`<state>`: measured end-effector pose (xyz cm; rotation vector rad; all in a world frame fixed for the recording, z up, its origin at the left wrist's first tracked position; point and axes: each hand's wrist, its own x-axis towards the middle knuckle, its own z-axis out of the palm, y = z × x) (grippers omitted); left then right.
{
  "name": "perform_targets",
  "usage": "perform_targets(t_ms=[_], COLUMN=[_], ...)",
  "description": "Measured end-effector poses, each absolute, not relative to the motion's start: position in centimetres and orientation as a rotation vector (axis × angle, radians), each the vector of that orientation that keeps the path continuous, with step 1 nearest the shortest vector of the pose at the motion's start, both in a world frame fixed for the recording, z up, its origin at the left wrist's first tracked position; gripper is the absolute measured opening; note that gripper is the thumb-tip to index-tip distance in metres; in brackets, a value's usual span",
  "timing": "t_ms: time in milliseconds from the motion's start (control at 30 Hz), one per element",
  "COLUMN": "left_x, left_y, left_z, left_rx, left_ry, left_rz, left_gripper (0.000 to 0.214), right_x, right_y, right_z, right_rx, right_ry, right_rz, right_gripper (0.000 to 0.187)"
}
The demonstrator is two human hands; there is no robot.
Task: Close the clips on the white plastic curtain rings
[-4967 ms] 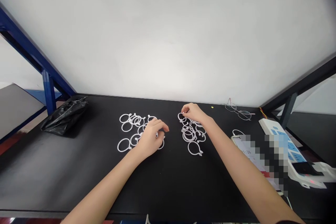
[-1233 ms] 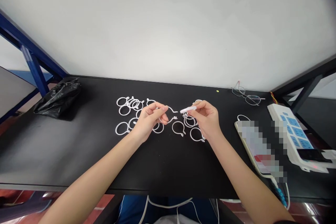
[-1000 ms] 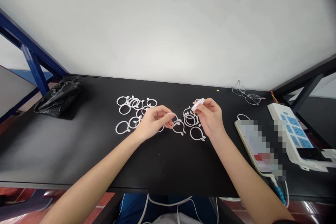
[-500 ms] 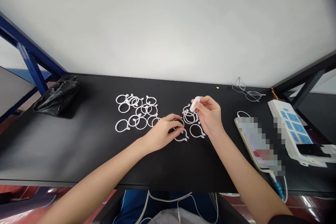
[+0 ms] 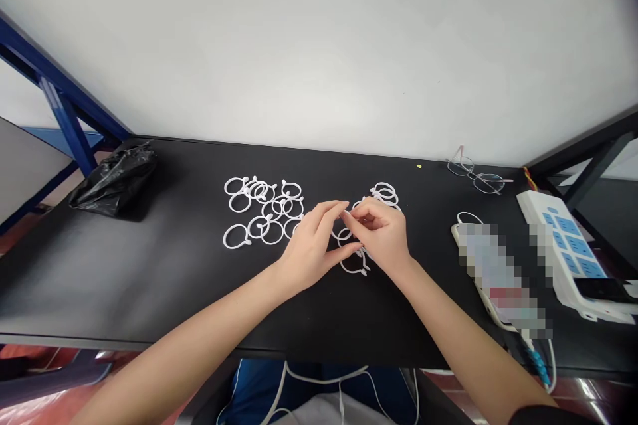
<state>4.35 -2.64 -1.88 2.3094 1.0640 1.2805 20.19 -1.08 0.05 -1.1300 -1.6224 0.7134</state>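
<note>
My right hand (image 5: 381, 232) is closed in a pinch at the middle of the desk, on the edge of a white plastic ring; most of that ring is hidden by fingers. Close beside it, my left hand (image 5: 314, 242) has its thumb apart from its stretched fingers, with the fingertips almost meeting the right hand's. Under both hands lie more thin rings with small tabs, such as the open-looking ring (image 5: 353, 271). Behind the right hand rests a small overlapping group of rings (image 5: 385, 187). To the left several white rings (image 5: 236, 248) are spread out, some overlapping.
On the black desk (image 5: 189, 305), a crumpled black plastic bag (image 5: 114, 179) lies far left. Eyeglasses (image 5: 473, 174), a phone (image 5: 493, 279) on a cable and a white power strip (image 5: 563, 246) are on the right. A pale wall (image 5: 309, 46) rises behind.
My right hand has let go of the white rings it held; they now lie behind it. It has moved left and down to the left hand and pinches a ring there.
</note>
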Motion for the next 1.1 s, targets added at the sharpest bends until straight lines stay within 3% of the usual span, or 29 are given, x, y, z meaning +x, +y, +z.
perform_targets(t_ms=[300, 500, 1100], left_x=[3.1, 3.0, 3.1], left_y=[-1.5, -1.8, -2.6], left_z=[-1.4, -1.5, -0.6], left_rx=[2.436, 2.207, 2.077], left_ry=[0.97, 0.844, 0.869], left_rz=[1.24, 1.351, 1.503], left_gripper=[0.039, 0.031, 0.042], right_x=[19.5, 19.5, 18.3], right_y=[-2.3, -2.7, -3.2], right_z=[1.0, 0.1, -0.9], right_rx=[-1.074, -0.766, -0.685], right_ry=[-1.658, -1.958, -2.0], right_rz=[0.771, 0.395, 0.249], right_gripper=[0.029, 0.033, 0.036])
